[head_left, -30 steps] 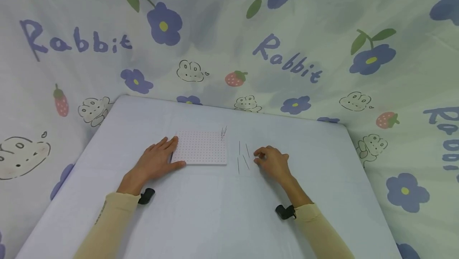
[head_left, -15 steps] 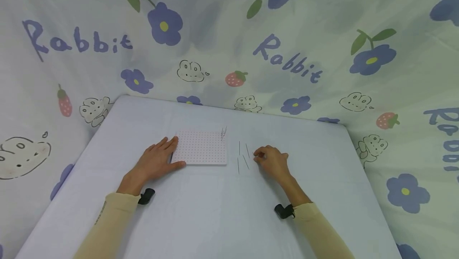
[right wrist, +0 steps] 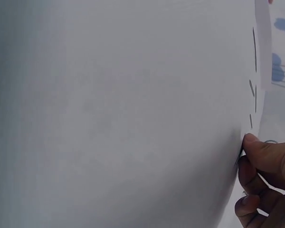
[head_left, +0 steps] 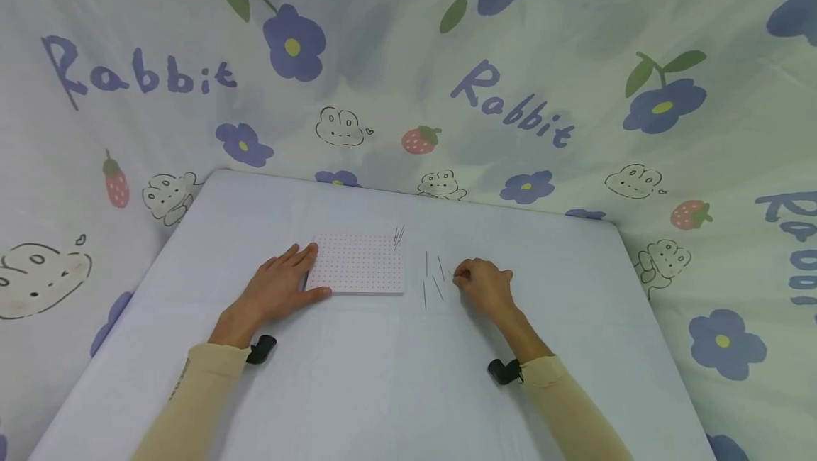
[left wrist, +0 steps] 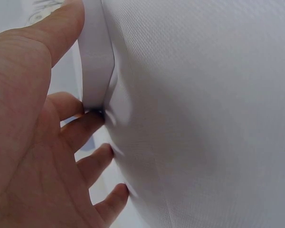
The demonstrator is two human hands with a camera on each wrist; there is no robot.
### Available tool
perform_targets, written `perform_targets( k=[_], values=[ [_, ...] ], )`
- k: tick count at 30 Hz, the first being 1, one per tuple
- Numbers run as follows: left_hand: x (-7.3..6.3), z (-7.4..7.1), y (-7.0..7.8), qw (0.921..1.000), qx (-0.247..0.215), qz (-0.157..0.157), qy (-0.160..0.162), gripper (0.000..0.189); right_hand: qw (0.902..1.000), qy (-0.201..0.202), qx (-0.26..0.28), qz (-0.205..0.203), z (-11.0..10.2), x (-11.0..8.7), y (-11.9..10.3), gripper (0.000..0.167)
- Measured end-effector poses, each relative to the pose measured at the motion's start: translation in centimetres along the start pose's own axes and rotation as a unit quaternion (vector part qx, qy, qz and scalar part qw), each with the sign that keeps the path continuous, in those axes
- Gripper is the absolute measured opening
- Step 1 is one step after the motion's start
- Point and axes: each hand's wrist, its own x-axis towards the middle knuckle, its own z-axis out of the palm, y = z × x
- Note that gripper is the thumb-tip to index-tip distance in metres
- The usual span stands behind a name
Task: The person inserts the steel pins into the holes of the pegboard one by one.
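A white board [head_left: 359, 262] dotted with rows of small holes lies on the white table. My left hand [head_left: 277, 284] rests spread against its left end, thumb along the front edge and fingers at the left side. In the left wrist view the thumb [left wrist: 61, 31] lies across the board's side wall [left wrist: 96, 57]. Several thin dark needles [head_left: 398, 235] stand in the board's far right corner. My right hand [head_left: 488, 287] is low over the table, right of the board. Its thumb and index finger pinch a thin dark needle [right wrist: 239, 155], mostly hidden by the fingertips in the head view.
Several loose needles lie on the white tabletop [head_left: 383, 376] between the board and my right hand, one needle [head_left: 441, 268] very near its fingertips. A curtain [head_left: 383, 78] printed with flowers and rabbits hangs behind the table and along both sides.
The right thumb and index finger have closed together on the needle, and that wrist has shifted slightly. My left hand and the board have stayed in place.
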Motion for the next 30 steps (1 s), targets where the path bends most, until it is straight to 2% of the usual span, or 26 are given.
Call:
perform_targets(
  k=[5, 10, 30],
  values=[
    [0.1, 0.1, -0.1, 1.0, 0.005, 0.003, 0.002, 0.094, 0.9996, -0.019, -0.017, 0.016, -0.3, 0.1, -0.4, 0.007],
    [0.1, 0.1, -0.1, 1.0, 0.006, 0.004, 0.003, 0.095, 0.9988, -0.029, -0.037, 0.014, -0.6, 0.2, -0.9, 0.01],
    [0.0, 0.1, -0.1, 0.9999, 0.004, 0.008, 0.01, 0.093, 0.997, -0.026, -0.072, -0.011, -0.4, -0.1, -1.0, 0.009]
  ],
)
